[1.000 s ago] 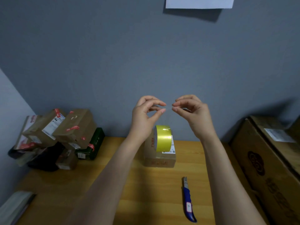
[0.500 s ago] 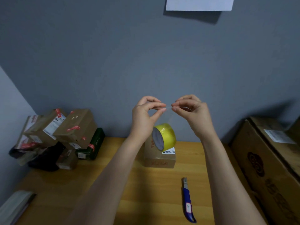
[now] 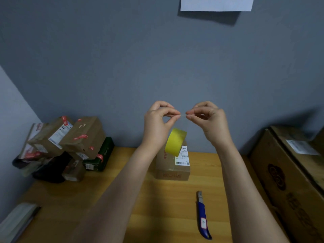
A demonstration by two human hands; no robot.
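Observation:
Both my hands are raised in front of the grey wall. My left hand (image 3: 158, 122) and my right hand (image 3: 209, 118) each pinch an end edge of a clear tape strip (image 3: 183, 115) between thumb and forefinger. A yellow tape roll (image 3: 175, 142) hangs from that strip below my fingertips, tilted. Under it, a small cardboard parcel (image 3: 172, 166) with a white label sits on the wooden table (image 3: 157, 216).
A blue utility knife (image 3: 203, 219) lies on the table to the right. A heap of parcels (image 3: 66, 146) fills the back left corner. Large cardboard boxes (image 3: 291, 176) stand at the right. A grey packet (image 3: 16, 220) lies at the front left edge.
The hanging yellow roll has kept turning on the strip, from edge-on to showing its core, then tilted. My hands have stayed nearly still, fingertips a little closer.

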